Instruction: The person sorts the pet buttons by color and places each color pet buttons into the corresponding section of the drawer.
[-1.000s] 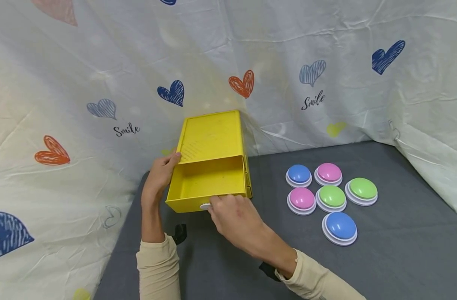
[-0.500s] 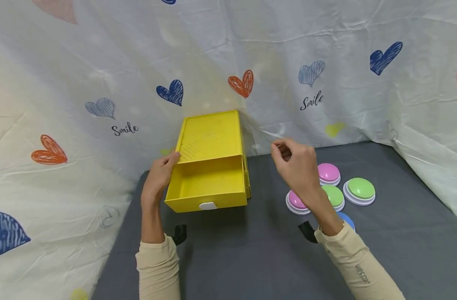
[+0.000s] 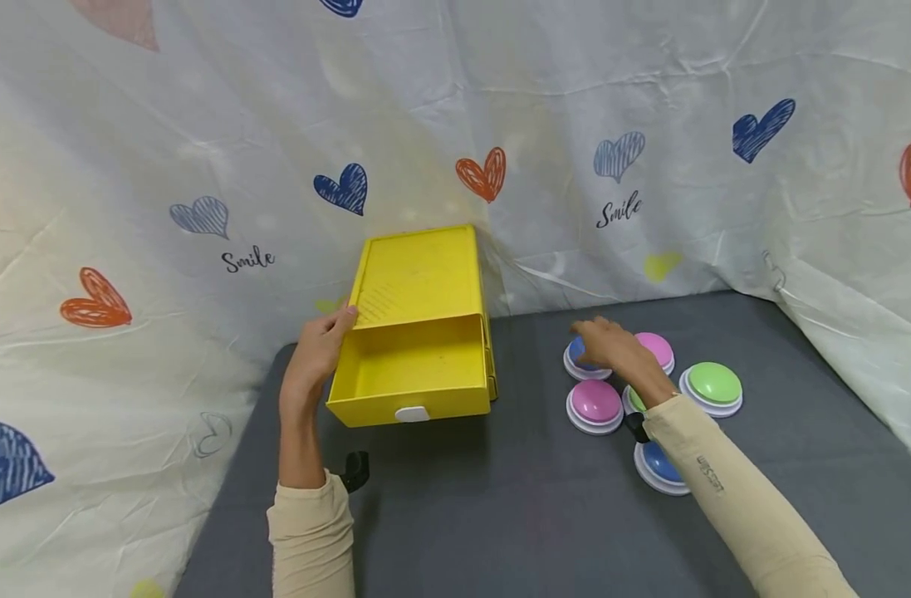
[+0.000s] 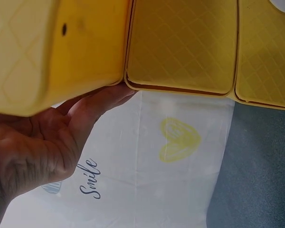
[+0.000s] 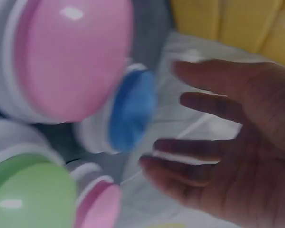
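A yellow drawer cabinet point(image 3: 425, 274) leans against the backdrop, its top drawer point(image 3: 455, 404) pulled out, with a white handle point(image 3: 412, 414) on the front. My left hand point(image 3: 315, 353) holds the cabinet's left edge near the drawer opening; some of its fingers are hidden behind the drawer in the left wrist view. Far to the right, my right hand point(image 3: 608, 345) hovers over the back-left blue button point(image 5: 133, 109), partly covering it in the head view. In the right wrist view its fingers are spread, apart from the button and holding nothing.
Around the right hand stand a front pink button point(image 3: 595, 403), a back pink button point(image 3: 658, 349), a green one point(image 3: 715, 382), a second green one mostly hidden by the wrist, and a front blue one point(image 3: 658, 465). A heart-printed sheet point(image 3: 545, 124) hangs behind the dark table point(image 3: 500, 515).
My right hand has let go of the drawer handle, swung right, and come down over the back-left blue button. The left hand stays on the cabinet, and the drawer remains out.
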Motion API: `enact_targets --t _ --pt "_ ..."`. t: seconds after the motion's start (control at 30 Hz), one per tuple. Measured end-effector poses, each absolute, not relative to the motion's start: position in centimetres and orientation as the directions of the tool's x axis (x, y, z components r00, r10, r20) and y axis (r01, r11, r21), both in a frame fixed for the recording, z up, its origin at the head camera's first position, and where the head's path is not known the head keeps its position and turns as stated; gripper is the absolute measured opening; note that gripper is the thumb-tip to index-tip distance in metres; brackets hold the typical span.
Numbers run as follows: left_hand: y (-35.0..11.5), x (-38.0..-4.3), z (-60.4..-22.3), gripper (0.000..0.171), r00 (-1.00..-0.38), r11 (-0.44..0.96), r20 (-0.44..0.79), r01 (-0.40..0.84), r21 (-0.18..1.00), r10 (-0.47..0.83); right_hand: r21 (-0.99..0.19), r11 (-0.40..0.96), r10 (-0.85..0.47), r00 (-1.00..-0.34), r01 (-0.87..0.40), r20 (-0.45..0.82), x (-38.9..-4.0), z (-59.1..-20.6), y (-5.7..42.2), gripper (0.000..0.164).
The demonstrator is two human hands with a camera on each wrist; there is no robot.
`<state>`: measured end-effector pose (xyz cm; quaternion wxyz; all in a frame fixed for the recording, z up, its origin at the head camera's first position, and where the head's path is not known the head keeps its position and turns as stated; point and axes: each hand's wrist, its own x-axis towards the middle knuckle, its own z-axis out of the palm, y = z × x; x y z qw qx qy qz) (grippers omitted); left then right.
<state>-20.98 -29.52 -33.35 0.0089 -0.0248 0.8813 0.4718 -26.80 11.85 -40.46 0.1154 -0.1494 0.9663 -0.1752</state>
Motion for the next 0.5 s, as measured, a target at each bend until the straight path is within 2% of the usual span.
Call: enact_targets --t 0.07,0.17,0.5 --pt "-29.5 -21.0 -33.4 0.07 -0.999 0.555 -0.038 -0.05 0.83 -0.033 -0.345 0.909 -0.326 -0.915 -0.234 -0.237 -26.9 -41.2 12.2 0.057" --pt "-29.4 -20.9 -33.4 0.071 -0.999 0.564 -0.039 -0.051 0.824 -0.032 -0.358 0.906 -0.324 -0.916 -0.228 -0.237 -26.9 -42.1 12.6 0.061" --pt "-29.4 -20.9 -33.4 0.072 -0.997 0.56 -0.034 -0.066 0.826 -0.066 -0.38 0.868 -0.385 -0.917 -0.321 -0.106 -27.8 -43.3 12.6 0.046"
